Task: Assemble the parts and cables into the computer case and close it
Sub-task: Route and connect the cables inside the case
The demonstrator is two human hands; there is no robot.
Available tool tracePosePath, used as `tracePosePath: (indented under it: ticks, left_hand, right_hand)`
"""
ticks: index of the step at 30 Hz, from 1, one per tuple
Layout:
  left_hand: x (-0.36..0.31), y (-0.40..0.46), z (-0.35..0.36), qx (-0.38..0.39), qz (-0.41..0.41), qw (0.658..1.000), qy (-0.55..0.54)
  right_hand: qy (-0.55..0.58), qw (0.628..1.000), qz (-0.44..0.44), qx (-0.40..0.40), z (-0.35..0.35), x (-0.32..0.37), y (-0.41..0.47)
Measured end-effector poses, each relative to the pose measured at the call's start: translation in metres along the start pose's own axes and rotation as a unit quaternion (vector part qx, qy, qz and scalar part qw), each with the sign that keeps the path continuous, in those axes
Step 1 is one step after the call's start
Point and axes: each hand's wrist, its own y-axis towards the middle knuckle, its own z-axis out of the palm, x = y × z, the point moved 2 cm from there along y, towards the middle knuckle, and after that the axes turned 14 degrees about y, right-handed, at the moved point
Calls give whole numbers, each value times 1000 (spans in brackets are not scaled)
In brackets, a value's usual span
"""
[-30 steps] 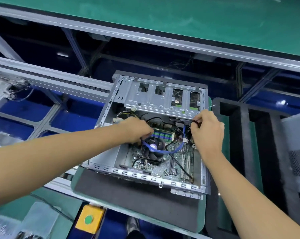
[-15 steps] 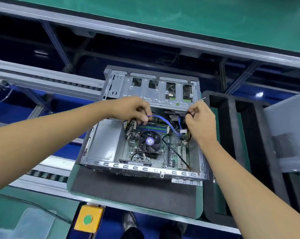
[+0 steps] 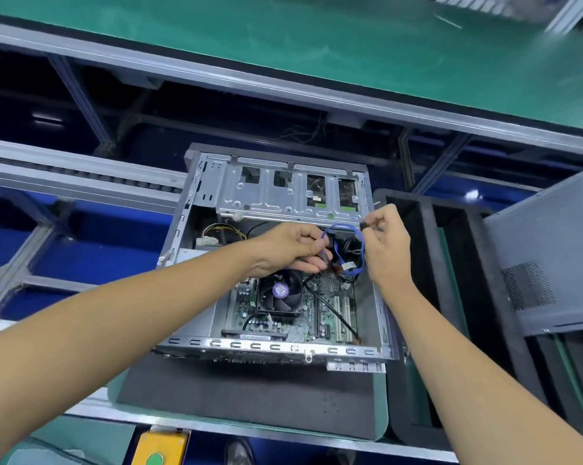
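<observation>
An open grey computer case (image 3: 283, 349) lies on its side on a dark foam pad (image 3: 250, 397). Inside are the motherboard (image 3: 330, 310) with a black CPU fan (image 3: 280, 292) and a silver drive cage (image 3: 283, 193) at the far end. A thin blue cable (image 3: 359, 250) loops above the board's right side. My left hand (image 3: 290, 248) pinches one end of that cable over the fan. My right hand (image 3: 385, 246) pinches the cable's other end, a small black connector, near the cage's right corner. A yellow-and-black wire bundle (image 3: 219, 231) lies in the case's left bay.
The grey side panel (image 3: 551, 256) leans in a black foam rack (image 3: 434, 297) to the right. A green conveyor surface (image 3: 317, 45) runs along the back, metal rails (image 3: 82, 179) to the left. A yellow box with a green button (image 3: 159, 448) sits below the pad.
Both hands have lifted and drawn together over the board's right side. The blue cable, earlier draped across the fan, now forms a loop between them. My view has shifted a little.
</observation>
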Motion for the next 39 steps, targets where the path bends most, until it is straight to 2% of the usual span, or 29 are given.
tracePosePath:
  ticks: [6, 18, 25, 27, 30, 31, 33, 36, 39]
  left_hand:
    - [0, -9, -3, 24, -20, 998, -51]
    - [-3, -18, 4, 69, 12, 979, -192]
    - [2, -23, 3, 109, 29, 973, -204]
    - [4, -24, 0, 125, 40, 981, -146]
    - [6, -25, -6, 127, 36, 991, 13]
    - [6, -24, -11, 102, 33, 992, 65]
    - [4, -21, -21, -7, 47, 984, 171]
    - [0, -17, -32, -192, 82, 929, 305]
    - [1, -19, -31, -242, 97, 888, 380]
  right_hand:
    - [-9, 1000, 9, 2, 0, -4, 2]
    - [-30, 999, 11, 7, 0, -1, 1]
    - [-31, 999, -1, 17, 1, 2, 0]
    - [-27, 999, -8, 26, 2, 5, -2]
    - [-10, 999, -10, 33, 3, 10, -4]
    - [-3, 999, -9, 34, 3, 11, -5]
    - [8, 999, -13, 36, 2, 11, -5]
    - [19, 998, -37, 56, 1, 10, -8]
    - [34, 995, -58, 71, 0, 9, -12]
